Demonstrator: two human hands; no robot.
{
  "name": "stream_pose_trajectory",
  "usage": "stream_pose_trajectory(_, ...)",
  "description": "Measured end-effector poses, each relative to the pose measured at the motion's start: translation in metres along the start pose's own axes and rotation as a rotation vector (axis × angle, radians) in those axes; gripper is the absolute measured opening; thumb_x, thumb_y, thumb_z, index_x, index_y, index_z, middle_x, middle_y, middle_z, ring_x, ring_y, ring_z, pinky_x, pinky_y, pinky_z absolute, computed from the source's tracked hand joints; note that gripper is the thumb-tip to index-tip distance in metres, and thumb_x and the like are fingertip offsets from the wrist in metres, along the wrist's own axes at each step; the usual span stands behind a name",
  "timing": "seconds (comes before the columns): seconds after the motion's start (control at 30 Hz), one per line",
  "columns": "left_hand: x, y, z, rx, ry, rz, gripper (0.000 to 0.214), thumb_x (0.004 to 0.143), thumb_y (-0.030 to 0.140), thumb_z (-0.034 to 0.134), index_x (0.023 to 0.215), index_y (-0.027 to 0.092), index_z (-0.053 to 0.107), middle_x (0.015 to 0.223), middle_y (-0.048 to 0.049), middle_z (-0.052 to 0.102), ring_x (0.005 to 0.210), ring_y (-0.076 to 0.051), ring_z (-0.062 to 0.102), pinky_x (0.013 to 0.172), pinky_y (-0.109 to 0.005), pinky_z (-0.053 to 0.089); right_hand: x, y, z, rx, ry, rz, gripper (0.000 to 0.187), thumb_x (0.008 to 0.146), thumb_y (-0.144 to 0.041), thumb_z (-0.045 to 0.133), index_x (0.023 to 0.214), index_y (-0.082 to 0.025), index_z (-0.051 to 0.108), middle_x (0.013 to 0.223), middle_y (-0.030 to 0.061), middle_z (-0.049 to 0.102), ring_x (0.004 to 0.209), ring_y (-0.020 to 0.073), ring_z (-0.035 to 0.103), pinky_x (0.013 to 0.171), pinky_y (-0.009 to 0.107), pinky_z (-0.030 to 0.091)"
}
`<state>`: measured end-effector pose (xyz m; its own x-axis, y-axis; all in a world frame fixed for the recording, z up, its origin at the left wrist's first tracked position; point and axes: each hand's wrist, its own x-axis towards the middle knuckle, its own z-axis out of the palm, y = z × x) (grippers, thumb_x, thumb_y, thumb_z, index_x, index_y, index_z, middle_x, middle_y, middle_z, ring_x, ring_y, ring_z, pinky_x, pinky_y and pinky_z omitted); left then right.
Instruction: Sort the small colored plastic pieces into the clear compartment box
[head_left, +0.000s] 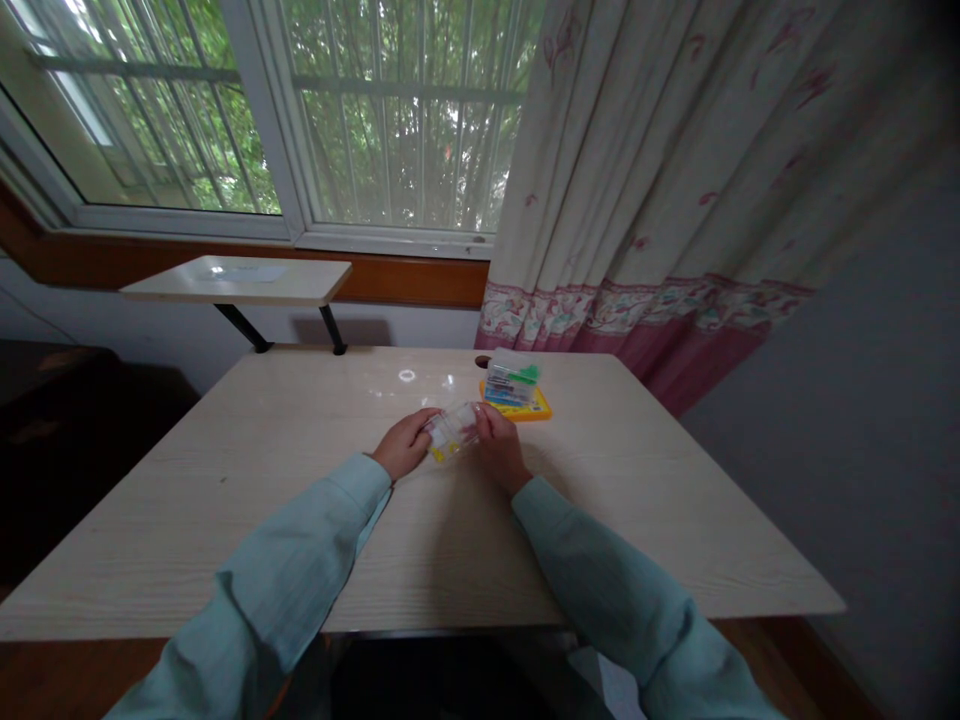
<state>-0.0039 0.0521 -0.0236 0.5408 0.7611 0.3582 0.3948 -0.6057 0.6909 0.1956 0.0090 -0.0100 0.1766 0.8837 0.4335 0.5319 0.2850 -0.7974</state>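
L hand (405,443): fingers curled in, L end of clear plastic pkt. gripped. R hand (501,448): fingers likewise bent, R end pinched. Clear plastic pkt. (454,430): held betw. both hands, over mid. desk; yellow bits seen at lower L; contents otherwise too small to be told. Sleeves (300,550): lt. blue-green, worn on both arms. Yellow case (538,408): laid flat, just beyond R hand; topped w/ clear pack (511,376), blue & green parts shown. Desk (285,470): pale, wood-grained. Raised shelf (322,282): mounted far L, blk. brackets. Curtain (600,200): floral, hung R of window (412,150).
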Motion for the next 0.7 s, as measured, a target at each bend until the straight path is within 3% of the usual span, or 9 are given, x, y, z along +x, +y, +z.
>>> stream_pose_trajectory(0.33, 0.0, 0.003, -0.006, 0.157, 0.152, 0.029, 0.043, 0.088, 0.018, 0.038, 0.129, 0.017, 0.053, 0.119, -0.0098, 0.062, 0.109, -0.021, 0.056, 0.099, -0.036, 0.042, -0.002, 0.001, 0.001, -0.059, -0.034, -0.061, 0.034, 0.1, -0.038, 0.032, 0.102, -0.021, 0.061, 0.074, 0.001, 0.069, 0.063, 0.0146, 0.064, 0.068, 0.025, 0.05)
stream_pose_trajectory(0.57, 0.0, 0.009, -0.01, 0.177, 0.181, 0.11, 0.038, 0.095, 0.026, 0.038, 0.129, 0.018, 0.051, 0.118, -0.0095, 0.062, 0.105, -0.02, 0.054, 0.096, -0.035, 0.042, -0.001, -0.001, 0.0, -0.03, 0.024, -0.11, 0.035, 0.099, -0.039, 0.034, 0.114, -0.021, 0.06, 0.101, 0.005, 0.07, 0.084, 0.0161, 0.067, 0.08, 0.027, 0.05)
stream_pose_trajectory(0.7, 0.0, 0.012, -0.012, 0.189, 0.181, 0.113, 0.037, 0.095, 0.028, 0.038, 0.128, 0.019, 0.052, 0.116, -0.0093, 0.062, 0.104, -0.021, 0.053, 0.095, -0.036, 0.042, -0.001, 0.003, -0.001, -0.014, -0.018, -0.043, 0.038, 0.099, -0.044, 0.033, 0.097, -0.02, 0.063, 0.075, 0.001, 0.068, 0.066, 0.0149, 0.064, 0.068, 0.025, 0.05)
